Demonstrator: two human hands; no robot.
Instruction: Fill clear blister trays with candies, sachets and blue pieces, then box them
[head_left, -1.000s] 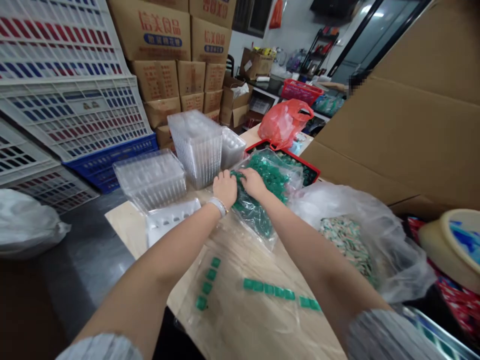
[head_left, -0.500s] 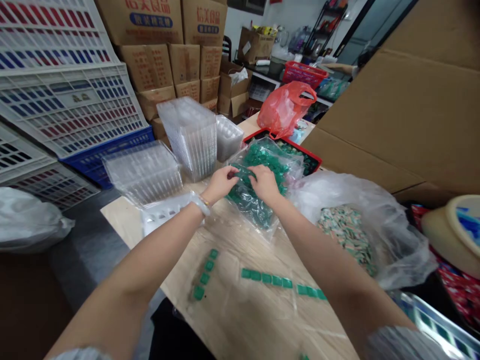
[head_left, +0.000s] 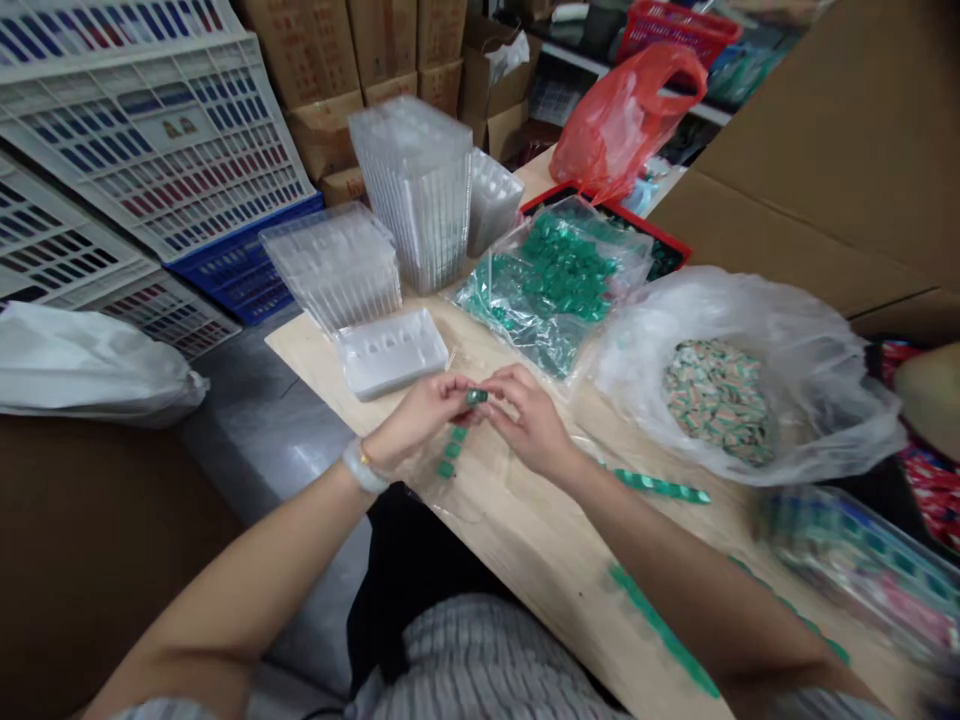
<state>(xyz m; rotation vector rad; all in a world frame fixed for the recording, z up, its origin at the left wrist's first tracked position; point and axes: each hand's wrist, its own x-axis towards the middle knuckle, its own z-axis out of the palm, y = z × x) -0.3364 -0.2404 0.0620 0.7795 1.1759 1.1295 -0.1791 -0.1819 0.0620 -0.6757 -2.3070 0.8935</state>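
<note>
My left hand (head_left: 429, 418) and my right hand (head_left: 531, 420) meet over the table, with fingertips pinched on a small dark green square piece (head_left: 476, 397) between them. Whether it is one piece or a few together, I cannot tell. Just below the hands, a short row of green square pieces (head_left: 450, 453) lies on the wood table (head_left: 517, 520). Beyond my right hand is an open clear bag (head_left: 551, 350) full of loose green pieces (head_left: 570, 265). Left of it sits a white tray with hollows (head_left: 394, 355).
Clear plastic trays (head_left: 412, 190) stand stacked at the back. On the right, a translucent bag (head_left: 817, 380) holds small striped pieces (head_left: 716, 400). A red plastic bag (head_left: 622, 120) rests near a red-rimmed tray (head_left: 679, 247). More green rows (head_left: 660, 486) lie by my right forearm.
Both hands have come back from the bag of green pieces toward me, now above the short row, holding a green piece. The view has tilted downward.
</note>
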